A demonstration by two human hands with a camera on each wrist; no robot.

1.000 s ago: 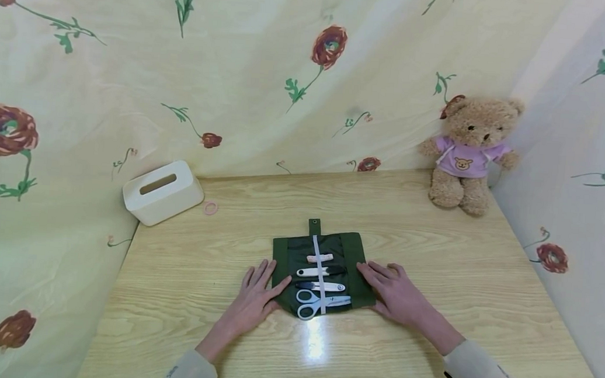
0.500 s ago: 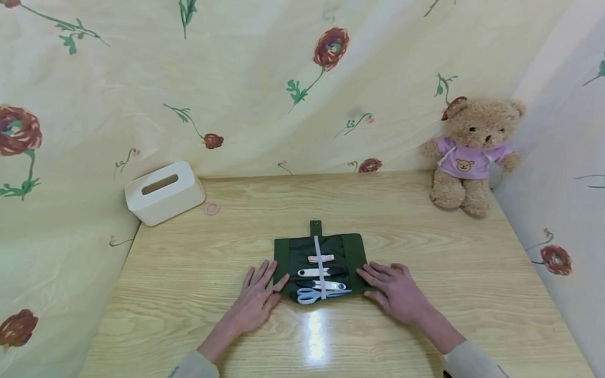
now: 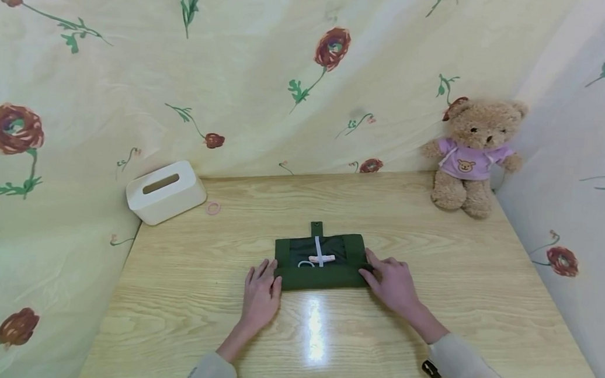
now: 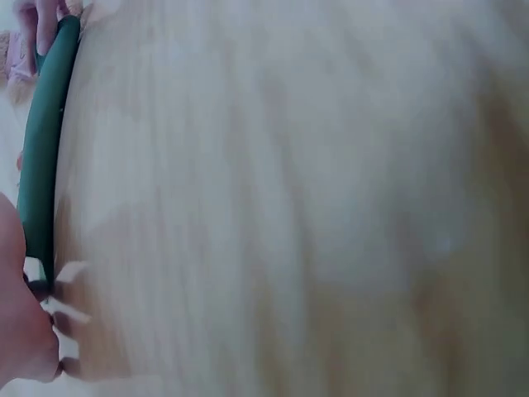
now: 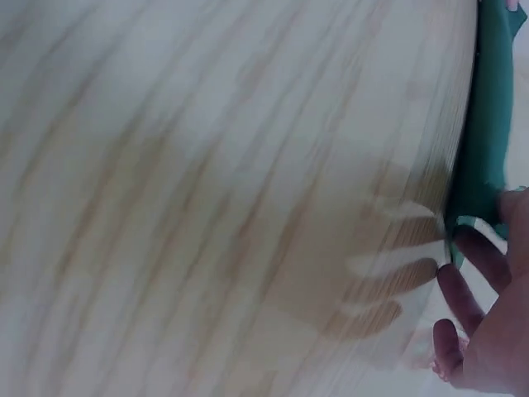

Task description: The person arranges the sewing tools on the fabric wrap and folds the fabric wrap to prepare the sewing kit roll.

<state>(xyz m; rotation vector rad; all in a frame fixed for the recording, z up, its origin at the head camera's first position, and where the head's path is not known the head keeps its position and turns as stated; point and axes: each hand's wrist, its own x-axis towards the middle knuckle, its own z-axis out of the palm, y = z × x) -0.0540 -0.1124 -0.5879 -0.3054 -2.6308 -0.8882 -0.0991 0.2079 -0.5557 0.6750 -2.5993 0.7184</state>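
A dark green fabric tool roll (image 3: 317,279) lies on the wooden table, its near edge folded over into a thick band. Inside the flat part, a white elastic strap (image 3: 317,244) crosses a small pale item (image 3: 324,259), too small to identify. A pale scissors handle loop (image 3: 305,263) peeks out above the fold; the rest of the scissors is hidden. My left hand (image 3: 261,302) pinches the roll's left end between thumb and fingers. At the right end, my right hand (image 3: 393,284) grips the folded band, thumb on the near side. Both wrist views show the green band (image 4: 45,141) edge-on.
A white tissue box (image 3: 166,192) stands at the back left, with a pink ring (image 3: 213,208) beside it. A teddy bear (image 3: 465,156) in a purple top sits at the back right. A floral curtain (image 3: 257,80) hangs behind the table.
The near edge of the tool roll has been turned over away from me, covering the scissors and most other tools. Both hands have shifted slightly with it and now hold its ends.
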